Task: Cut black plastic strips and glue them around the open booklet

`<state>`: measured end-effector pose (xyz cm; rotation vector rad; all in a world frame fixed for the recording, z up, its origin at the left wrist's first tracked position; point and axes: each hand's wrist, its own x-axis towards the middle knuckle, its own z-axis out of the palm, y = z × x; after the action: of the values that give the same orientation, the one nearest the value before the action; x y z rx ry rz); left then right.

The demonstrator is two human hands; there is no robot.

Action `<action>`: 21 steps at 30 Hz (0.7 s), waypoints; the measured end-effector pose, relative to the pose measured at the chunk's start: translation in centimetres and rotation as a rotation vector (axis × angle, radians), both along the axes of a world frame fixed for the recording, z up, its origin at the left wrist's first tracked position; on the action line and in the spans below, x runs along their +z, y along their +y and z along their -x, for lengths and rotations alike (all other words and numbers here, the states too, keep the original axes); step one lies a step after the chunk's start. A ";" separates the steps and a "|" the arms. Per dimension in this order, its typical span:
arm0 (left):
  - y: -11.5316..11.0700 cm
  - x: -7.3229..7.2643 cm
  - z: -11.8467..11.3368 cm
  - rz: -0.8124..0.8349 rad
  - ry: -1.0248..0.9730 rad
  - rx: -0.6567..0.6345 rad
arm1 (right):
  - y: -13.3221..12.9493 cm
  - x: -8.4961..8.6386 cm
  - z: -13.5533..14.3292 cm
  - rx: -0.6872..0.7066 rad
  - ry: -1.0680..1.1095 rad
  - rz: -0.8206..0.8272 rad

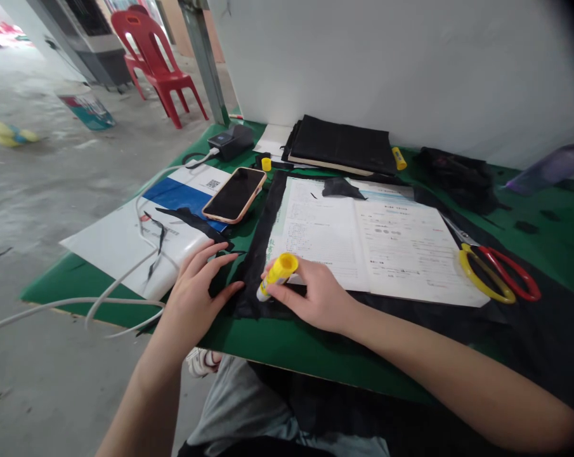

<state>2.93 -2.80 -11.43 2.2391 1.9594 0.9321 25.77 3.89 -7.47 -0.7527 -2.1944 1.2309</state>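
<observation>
My right hand is closed around a yellow glue stick, its white end down against black material near the table's front edge. That black material lies under and around an open booklet with printed pages. A small black scrap rests on the booklet's top edge. My left hand lies with fingers spread, its thumb at the left border of the black material, its fingertips beside a black strip. Yellow-and-red scissors lie over the booklet's right edge.
A phone, a charger with white cable and white-and-blue papers are on the green table. Behind are a black-covered book, a yellow cap, a yellow tube and a crumpled black bag.
</observation>
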 end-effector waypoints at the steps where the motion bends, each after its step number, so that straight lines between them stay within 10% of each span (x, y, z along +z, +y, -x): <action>1: 0.0 0.0 0.0 0.001 0.000 0.002 | 0.0 0.1 0.1 0.027 -0.040 -0.039; 8: 0.0 0.0 0.1 -0.013 0.003 -0.001 | 0.1 0.3 -0.2 0.071 -0.153 -0.139; 15: 0.0 -0.1 0.1 -0.002 -0.008 0.008 | 0.5 0.2 -1.0 -0.117 0.068 0.163; 21: 0.0 -0.1 0.2 0.002 -0.011 0.005 | 0.2 0.3 -0.6 0.025 -0.036 -0.002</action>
<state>2.73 -2.78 -11.48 2.2244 1.9612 0.9407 26.35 4.05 -7.13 -0.7539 -2.2403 1.2365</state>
